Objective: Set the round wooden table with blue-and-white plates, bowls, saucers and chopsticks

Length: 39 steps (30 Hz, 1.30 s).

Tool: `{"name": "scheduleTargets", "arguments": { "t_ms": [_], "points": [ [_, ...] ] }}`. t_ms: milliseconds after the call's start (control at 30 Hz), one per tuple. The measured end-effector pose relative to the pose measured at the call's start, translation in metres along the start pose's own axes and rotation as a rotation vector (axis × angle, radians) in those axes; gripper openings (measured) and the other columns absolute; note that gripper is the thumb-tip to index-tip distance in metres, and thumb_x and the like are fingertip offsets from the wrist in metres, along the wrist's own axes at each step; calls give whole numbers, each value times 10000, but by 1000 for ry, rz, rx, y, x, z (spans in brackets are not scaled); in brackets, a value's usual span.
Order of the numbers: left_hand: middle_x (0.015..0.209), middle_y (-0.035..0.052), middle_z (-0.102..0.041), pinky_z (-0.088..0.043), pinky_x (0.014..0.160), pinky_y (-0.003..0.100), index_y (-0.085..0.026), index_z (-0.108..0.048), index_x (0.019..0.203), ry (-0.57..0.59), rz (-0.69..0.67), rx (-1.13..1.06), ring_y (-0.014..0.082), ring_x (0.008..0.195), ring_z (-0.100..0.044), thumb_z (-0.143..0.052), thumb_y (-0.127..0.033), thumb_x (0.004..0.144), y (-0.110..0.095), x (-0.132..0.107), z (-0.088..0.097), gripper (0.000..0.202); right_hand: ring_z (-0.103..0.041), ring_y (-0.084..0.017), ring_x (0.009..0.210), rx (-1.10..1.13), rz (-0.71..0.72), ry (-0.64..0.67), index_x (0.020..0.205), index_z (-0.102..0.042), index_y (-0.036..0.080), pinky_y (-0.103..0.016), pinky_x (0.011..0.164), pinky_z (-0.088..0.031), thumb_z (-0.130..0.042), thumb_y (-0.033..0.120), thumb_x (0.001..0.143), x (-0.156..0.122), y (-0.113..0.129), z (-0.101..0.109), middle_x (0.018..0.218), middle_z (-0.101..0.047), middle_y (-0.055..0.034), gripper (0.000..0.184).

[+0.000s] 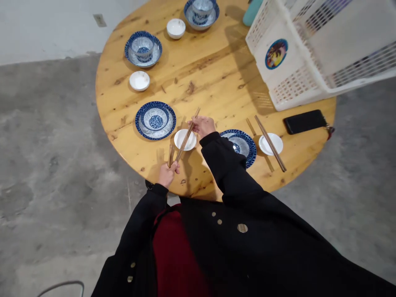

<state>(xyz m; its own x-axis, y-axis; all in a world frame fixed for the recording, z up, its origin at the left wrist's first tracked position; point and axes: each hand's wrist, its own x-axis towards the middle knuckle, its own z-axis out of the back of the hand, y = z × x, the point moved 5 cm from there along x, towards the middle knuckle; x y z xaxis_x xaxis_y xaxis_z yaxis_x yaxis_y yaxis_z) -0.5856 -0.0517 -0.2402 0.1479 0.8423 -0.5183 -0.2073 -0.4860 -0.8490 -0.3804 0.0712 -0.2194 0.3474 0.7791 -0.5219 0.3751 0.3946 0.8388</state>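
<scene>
My right hand (203, 125) pinches the far part of a pair of wooden chopsticks (187, 139) slanting over a small white dish (181, 137). Closed near the table's front edge, my left hand (167, 174) grips more chopsticks (171, 155), and the near end of the slanting pair meets its fingers. A blue-patterned bowl on a plate (155, 121) sits beyond my left hand. Partly behind my right sleeve is another blue-patterned bowl and plate (244, 146). To its right, chopsticks (270, 143) rest across a second white dish (277, 144).
The round wooden table (213, 88) also bears two more blue-patterned bowl-and-plate sets (143, 51) and small white dishes (139, 81) at the far left. A tall white plastic basket (297, 82) stands at the right, with a black phone (305, 121) before it.
</scene>
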Motion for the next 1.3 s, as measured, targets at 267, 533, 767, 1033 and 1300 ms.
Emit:
{"name": "scheduleTargets", "arguments": {
  "t_ms": [267, 533, 767, 1033, 1300],
  "points": [
    [569, 30, -621, -410, 589, 265, -164, -636, 673, 64, -1, 21, 144, 558, -543, -554, -425, 853, 8, 16, -2, 327, -584, -85, 531, -99, 50, -125, 719, -620, 155, -174, 486, -464, -681, 24, 654, 33, -16, -4, 552, -617, 40, 159],
    [555, 14, -622, -403, 576, 259, -168, -655, 695, 71, 19, 36, 134, 534, -527, -550, -393, 853, 13, 20, 0, 295, -591, -97, 538, -83, 18, -134, 671, -618, 177, -205, 513, -522, -723, 43, 623, 39, -31, 2, 578, -625, 32, 176],
    [545, 19, -611, -435, 613, 267, -163, -633, 676, 46, 7, -1, 150, 576, -572, -572, -390, 839, 7, 20, -1, 286, -563, -96, 498, -107, 17, -107, 619, -608, 166, -209, 500, -488, -651, 6, 671, 37, -29, 2, 544, -623, 20, 173],
    [545, 24, -616, -430, 600, 268, -163, -638, 662, 60, -3, 7, 150, 562, -566, -557, -347, 841, 5, 17, -7, 269, -528, -87, 470, -116, 32, -103, 577, -587, 167, -201, 506, -456, -609, 5, 663, 37, -29, -3, 478, -550, 53, 185],
    [522, 8, -596, -416, 592, 265, -179, -621, 627, 75, -28, 49, 140, 528, -531, -542, -310, 846, 2, 19, -2, 267, -484, -73, 476, -217, 94, -77, 545, -586, 160, -197, 515, -435, -627, 39, 637, 37, -29, -6, 476, -528, 60, 157]
  ]
}}
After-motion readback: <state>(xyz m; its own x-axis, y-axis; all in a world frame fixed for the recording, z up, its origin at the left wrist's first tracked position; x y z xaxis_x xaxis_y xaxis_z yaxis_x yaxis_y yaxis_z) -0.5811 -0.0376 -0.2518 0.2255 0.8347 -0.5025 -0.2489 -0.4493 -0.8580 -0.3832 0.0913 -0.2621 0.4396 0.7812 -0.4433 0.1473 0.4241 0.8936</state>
